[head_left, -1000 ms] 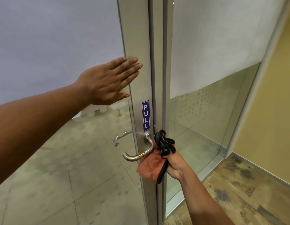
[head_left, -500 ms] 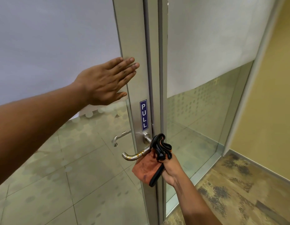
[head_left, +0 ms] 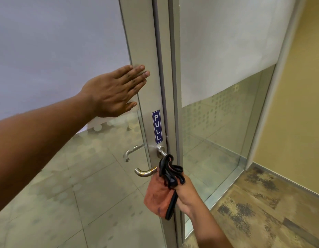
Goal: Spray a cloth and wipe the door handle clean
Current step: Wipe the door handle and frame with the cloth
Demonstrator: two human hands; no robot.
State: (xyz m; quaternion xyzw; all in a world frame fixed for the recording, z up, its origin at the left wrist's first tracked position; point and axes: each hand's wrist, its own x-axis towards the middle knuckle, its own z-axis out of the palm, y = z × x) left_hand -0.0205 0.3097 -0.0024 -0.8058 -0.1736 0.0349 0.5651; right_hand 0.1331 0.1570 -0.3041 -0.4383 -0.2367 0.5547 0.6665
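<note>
A silver lever door handle (head_left: pixel 145 171) juts from the metal stile of a glass door (head_left: pixel 146 42), just below a blue PULL label (head_left: pixel 157 127). My right hand (head_left: pixel 186 196) is shut on an orange cloth with black trim (head_left: pixel 159 194), bunched around the middle of the lever near its bend. Only the lever's curved tip and its round base show. My left hand (head_left: pixel 115 92) lies flat, fingers straight, against the glass and the stile above the label. No spray bottle is in view.
A second handle (head_left: pixel 132 151) shows through the glass on the far side. A fixed glass panel (head_left: pixel 217 122) with frosted film stands to the right, then a yellow wall (head_left: pixel 298 104). Patterned brown flooring (head_left: pixel 262 203) lies at lower right.
My right hand has slid the cloth a little along the lever toward its tip, leaving the base bare. My left hand stays flat on the door.
</note>
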